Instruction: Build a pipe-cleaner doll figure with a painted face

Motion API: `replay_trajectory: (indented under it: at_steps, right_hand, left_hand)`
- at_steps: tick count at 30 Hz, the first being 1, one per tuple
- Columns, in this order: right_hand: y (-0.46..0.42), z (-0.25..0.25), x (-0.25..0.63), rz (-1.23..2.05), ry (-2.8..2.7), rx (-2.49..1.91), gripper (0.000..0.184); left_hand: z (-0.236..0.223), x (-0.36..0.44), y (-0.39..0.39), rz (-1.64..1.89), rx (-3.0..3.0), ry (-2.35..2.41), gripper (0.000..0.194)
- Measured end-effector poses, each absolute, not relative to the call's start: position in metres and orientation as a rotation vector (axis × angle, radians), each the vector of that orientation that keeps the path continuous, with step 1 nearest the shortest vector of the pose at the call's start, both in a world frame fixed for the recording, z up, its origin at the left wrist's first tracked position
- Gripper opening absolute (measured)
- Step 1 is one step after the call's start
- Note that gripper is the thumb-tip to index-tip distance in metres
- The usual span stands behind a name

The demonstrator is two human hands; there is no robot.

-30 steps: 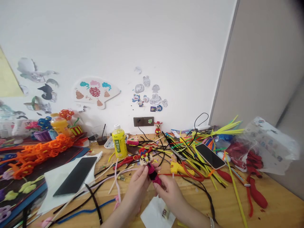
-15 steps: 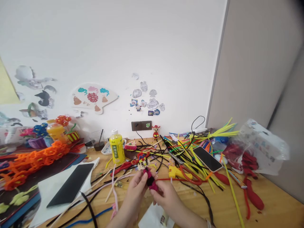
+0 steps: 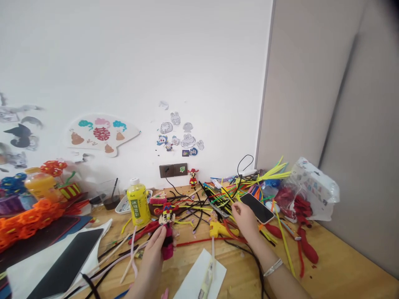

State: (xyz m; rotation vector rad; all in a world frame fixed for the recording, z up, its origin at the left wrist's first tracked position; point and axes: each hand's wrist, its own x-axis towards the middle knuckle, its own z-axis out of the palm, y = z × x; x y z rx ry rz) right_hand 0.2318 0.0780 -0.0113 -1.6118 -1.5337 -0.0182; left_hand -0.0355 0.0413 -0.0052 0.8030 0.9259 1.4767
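Drawn away from the pipe-cleaner doll [image 3: 167, 226] since the earlier frame: right hand [image 3: 246, 218], now just beside a black smartphone [image 3: 257, 209] on the wooden table [image 3: 339, 265], fingers [image 3: 236, 209] loosely spread above black and yellow pipe cleaners [image 3: 220, 199], any contact unclear. Held upright at lower centre of the frame, red-and-yellow headdress pointing up, magenta body pointing down, long axis near vertical: that doll, pinched at the body by the curled fingers [image 3: 159, 234] of the left hand [image 3: 152, 257].
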Motion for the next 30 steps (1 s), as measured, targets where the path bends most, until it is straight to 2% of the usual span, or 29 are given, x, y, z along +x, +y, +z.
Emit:
replay_trajectory:
  at_steps: [7,19,23,26,30]
  right_hand:
    - [0.088,-0.025,0.254,-0.169,-1.527,-1.743,0.02]
    - [0.096,-0.025,0.254,-0.282,-1.693,-1.843,0.022]
    - [0.135,-0.005,0.266,-0.318,-1.772,-1.913,0.026]
    - [0.178,0.012,0.274,-0.315,-1.942,-1.934,0.02]
    - [0.22,0.017,0.278,-0.309,-2.13,-1.998,0.027]
  left_hand:
    - [-0.003,-0.044,0.045,1.551,0.778,0.993,0.032]
    - [-0.013,-0.04,0.045,1.413,0.844,0.91,0.028]
    - [-0.013,-0.04,0.045,1.381,0.874,0.885,0.031]
    - [-0.013,-0.041,0.047,1.397,0.803,0.911,0.033]
    - [-0.015,-0.044,0.052,1.407,0.737,0.927,0.036]
